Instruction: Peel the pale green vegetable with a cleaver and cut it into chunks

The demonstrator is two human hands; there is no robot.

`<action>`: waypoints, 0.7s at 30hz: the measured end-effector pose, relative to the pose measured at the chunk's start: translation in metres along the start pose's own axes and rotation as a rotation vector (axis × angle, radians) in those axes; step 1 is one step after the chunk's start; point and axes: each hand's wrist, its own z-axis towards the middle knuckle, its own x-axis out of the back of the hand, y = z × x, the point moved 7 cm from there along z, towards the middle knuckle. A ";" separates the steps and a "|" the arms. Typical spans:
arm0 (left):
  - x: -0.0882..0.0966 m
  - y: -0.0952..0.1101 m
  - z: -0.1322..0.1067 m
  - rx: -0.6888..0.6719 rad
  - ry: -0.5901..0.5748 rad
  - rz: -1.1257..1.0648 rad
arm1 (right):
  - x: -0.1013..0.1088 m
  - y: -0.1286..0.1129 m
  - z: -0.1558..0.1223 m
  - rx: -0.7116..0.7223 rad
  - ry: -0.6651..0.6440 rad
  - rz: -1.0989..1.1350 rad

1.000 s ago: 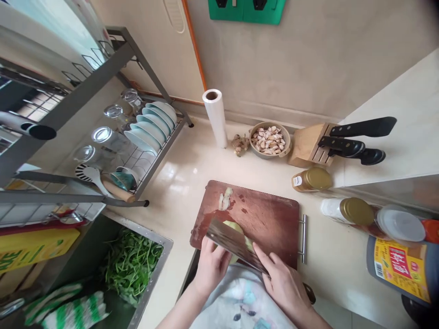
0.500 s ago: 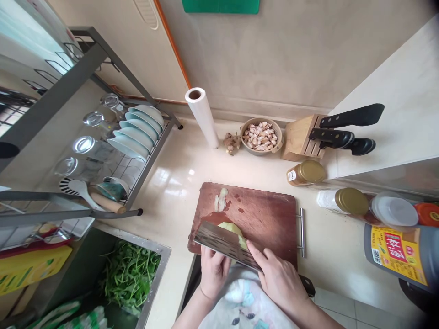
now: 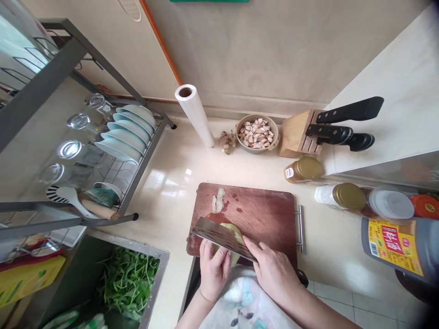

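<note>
Head view: cleaver [image 3: 221, 237], clamped in right hand [image 3: 274, 274], has edged left across pale vegetable [image 3: 230, 227] that left hand [image 3: 214, 269] pins on cutting board [image 3: 267, 210]; slicing is mid-stroke.

The cleaver [image 3: 219, 236] covered most of the pale vegetable [image 3: 229, 226], so we could not tell its kind or how far it was cut. Our right hand [image 3: 274, 274], wrapped about the cleaver, hid nearly all its handle. Our left hand [image 3: 214, 269], holding the pale vegetable, covered its near side. The top edge cut off the green panel [image 3: 209, 0] and the right edge the sauce bottle [image 3: 398, 246], whose label was too small to read.
</note>
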 end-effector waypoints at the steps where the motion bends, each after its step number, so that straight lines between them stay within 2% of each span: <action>1: 0.000 0.000 0.000 -0.001 0.000 0.004 | 0.001 0.000 0.002 0.000 -0.004 0.016; 10: -0.003 -0.002 -0.003 -0.003 -0.007 -0.012 | 0.007 -0.002 0.015 0.019 -0.053 0.127; 21: -0.003 -0.002 -0.002 -0.007 -0.029 -0.049 | -0.006 0.016 0.038 0.035 -0.049 0.209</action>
